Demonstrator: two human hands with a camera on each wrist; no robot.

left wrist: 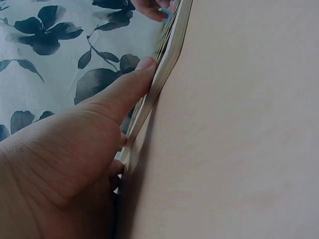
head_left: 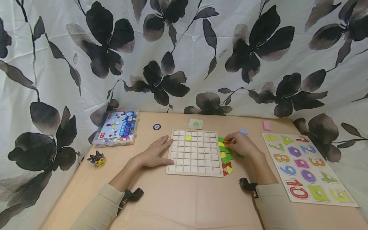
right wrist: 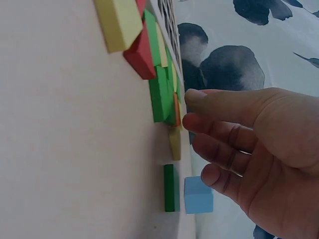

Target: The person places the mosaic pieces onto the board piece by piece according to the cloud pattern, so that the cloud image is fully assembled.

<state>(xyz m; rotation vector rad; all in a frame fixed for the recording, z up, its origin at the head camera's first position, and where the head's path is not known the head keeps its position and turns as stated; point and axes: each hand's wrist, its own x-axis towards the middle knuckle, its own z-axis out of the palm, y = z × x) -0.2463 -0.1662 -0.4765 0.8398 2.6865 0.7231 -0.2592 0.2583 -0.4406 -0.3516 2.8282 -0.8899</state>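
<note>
A pale wooden grid board (head_left: pixel 201 159) lies mid-table, one yellow piece (head_left: pixel 188 138) in its top row. My left hand (head_left: pixel 153 153) rests at the board's left edge, fingers spread. In the left wrist view its thumb (left wrist: pixel 127 87) lies along that edge. Green, yellow and red blocks (head_left: pixel 225 160) cluster along the board's right side. Over the upper blocks is my right hand (head_left: pixel 241 143), fingertips close to an orange piece (right wrist: pixel 176 109). Its thumb and bent fingers are apart in the right wrist view, nothing visible between them. A blue block (right wrist: pixel 198 194) stands near its little finger.
Beyond the board lie a patterned card tile (head_left: pixel 195 124) and a round dark disc (head_left: pixel 157 127). A clear bead box (head_left: pixel 116 127) and small figurine (head_left: pixel 97 158) are at left. To the right are a number puzzle board (head_left: pixel 310 169) and a pink block (head_left: pixel 266 126).
</note>
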